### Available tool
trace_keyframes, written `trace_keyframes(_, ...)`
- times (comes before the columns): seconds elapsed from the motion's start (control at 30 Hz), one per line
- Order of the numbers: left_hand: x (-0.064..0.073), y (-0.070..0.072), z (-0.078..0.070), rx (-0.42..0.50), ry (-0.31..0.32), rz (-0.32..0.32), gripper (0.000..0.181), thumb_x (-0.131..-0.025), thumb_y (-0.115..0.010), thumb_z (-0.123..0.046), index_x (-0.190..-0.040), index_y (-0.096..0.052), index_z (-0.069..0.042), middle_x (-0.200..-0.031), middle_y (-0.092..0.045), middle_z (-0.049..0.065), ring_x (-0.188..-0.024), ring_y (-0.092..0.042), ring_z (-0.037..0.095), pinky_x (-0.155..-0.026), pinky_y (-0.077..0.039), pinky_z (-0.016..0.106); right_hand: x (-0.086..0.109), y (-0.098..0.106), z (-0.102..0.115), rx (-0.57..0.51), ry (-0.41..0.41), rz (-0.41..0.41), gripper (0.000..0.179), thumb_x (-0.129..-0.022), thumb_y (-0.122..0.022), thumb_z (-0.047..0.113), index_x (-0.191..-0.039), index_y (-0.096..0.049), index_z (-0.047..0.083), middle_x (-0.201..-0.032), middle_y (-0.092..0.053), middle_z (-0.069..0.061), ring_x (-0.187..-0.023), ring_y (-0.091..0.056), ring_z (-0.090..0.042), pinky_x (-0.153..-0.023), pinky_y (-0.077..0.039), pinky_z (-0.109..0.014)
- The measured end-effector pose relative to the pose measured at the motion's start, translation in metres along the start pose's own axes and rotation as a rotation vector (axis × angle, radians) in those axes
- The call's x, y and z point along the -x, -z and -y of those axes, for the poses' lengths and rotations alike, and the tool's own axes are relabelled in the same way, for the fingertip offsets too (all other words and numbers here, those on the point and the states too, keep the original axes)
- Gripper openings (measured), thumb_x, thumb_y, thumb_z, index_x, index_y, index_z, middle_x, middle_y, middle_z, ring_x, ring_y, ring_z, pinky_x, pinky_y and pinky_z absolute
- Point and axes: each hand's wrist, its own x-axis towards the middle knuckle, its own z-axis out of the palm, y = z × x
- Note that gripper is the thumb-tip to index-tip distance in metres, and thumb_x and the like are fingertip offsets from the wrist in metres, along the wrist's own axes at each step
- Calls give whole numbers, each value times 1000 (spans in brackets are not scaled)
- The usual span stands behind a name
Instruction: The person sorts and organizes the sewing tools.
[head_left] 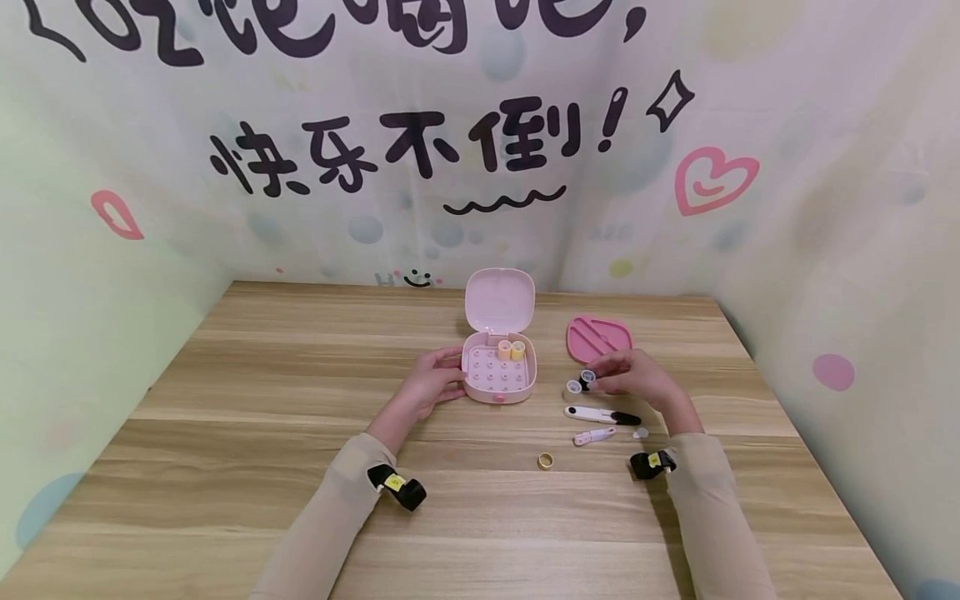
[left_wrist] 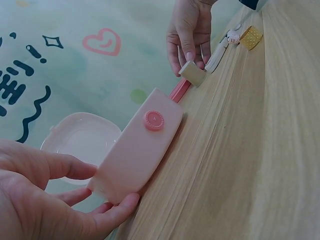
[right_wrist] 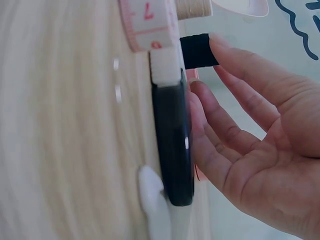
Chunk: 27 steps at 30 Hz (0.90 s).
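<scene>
Hands at pink box [head_left: 498,397]
Left hand [head_left: 425,385]: fingers spread wide, touching box; right hand [head_left: 637,377]: fingers pinching black spool [right_wrist: 198,51] near beige spool [head_left: 573,391]

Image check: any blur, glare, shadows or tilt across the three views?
Right wrist: tabletop blurred, small glint on black handle, black spool nearly featureless; left wrist: tabletop slants diagonally; head: backdrop lettering crisp, dark shadow along right sleeve.
</scene>
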Motion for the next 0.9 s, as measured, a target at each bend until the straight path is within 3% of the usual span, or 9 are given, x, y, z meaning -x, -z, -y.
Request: trace_keyframes(0.9, 1, 0, 1, 16, -1, 2, 57, -100, -55, 10, -156, -44, 5, -155, -48, 31, -119, -63, 33, -107, -58, 49, 5, 3, 4, -1, 13, -40, 33, -96, -75, 5, -124, -69, -12, -119, -71, -24, -93, -68, -10, -82, -64, -26)
